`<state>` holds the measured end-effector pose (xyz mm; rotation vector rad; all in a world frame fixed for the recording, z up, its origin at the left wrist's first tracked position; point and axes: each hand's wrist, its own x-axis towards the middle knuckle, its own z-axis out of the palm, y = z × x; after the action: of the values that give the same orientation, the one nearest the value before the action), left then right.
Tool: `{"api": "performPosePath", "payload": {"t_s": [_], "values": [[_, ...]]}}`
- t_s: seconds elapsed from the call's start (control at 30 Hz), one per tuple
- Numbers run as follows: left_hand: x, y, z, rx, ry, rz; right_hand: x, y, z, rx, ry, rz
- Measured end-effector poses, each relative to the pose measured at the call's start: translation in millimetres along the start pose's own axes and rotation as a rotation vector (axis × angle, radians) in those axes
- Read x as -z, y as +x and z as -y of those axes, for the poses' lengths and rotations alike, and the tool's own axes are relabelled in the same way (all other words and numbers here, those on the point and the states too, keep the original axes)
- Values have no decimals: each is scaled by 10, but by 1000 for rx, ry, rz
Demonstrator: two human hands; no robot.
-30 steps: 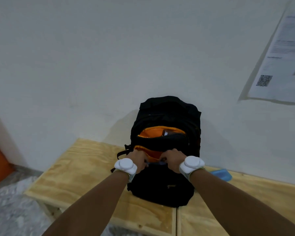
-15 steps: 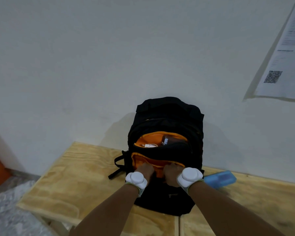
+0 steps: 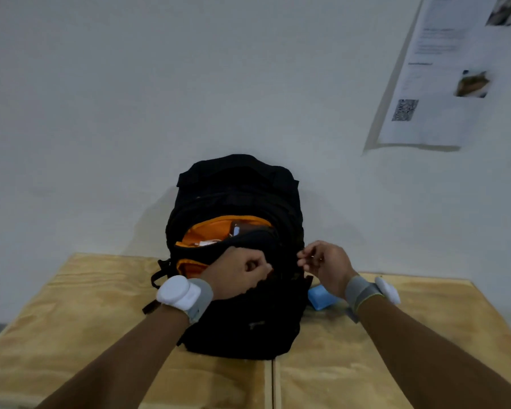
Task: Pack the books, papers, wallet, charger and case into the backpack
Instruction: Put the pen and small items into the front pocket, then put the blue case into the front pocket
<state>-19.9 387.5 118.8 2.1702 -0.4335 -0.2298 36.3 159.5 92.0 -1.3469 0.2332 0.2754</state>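
Note:
The black backpack (image 3: pixel 236 320) stands upright on the wooden table (image 3: pixel 71 314) against the wall. Its middle pocket gapes, showing orange lining (image 3: pixel 207 228), something white and a brown item inside. My left hand (image 3: pixel 236 271) is curled in a fist, gripping the top edge of the front pocket, where a strip of orange shows on the left. My right hand (image 3: pixel 325 264) pinches at the backpack's right edge with thumb and fingertips, apparently on a zipper pull too small to see. A blue case (image 3: pixel 319 296) lies on the table behind my right wrist, beside the backpack.
A white wall rises directly behind the backpack. A printed sheet with a QR code (image 3: pixel 431 84) hangs on it at upper right. The table is two plywood panels with a seam (image 3: pixel 269 385) under the backpack. White sensor bands sit on both wrists.
Both hands were down inside the front pocket; now they have come out and apart. My right hand has moved to the backpack's right edge, and the front pocket opening has narrowed.

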Motion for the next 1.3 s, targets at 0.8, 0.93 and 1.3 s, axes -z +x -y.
{"api": "performPosePath", "payload": {"t_s": [0.8, 0.93, 1.3], "values": [[-2711, 2034, 738, 468, 280, 118, 2102, 1493, -1165, -14, -1566, 226], [-2706, 2041, 797, 443, 298, 22, 2047, 1558, -1267, 19, -1637, 215], [-2408, 1889, 231, 413, -83, -214, 2027, 1216, -1098, 223, -1487, 81]]}}
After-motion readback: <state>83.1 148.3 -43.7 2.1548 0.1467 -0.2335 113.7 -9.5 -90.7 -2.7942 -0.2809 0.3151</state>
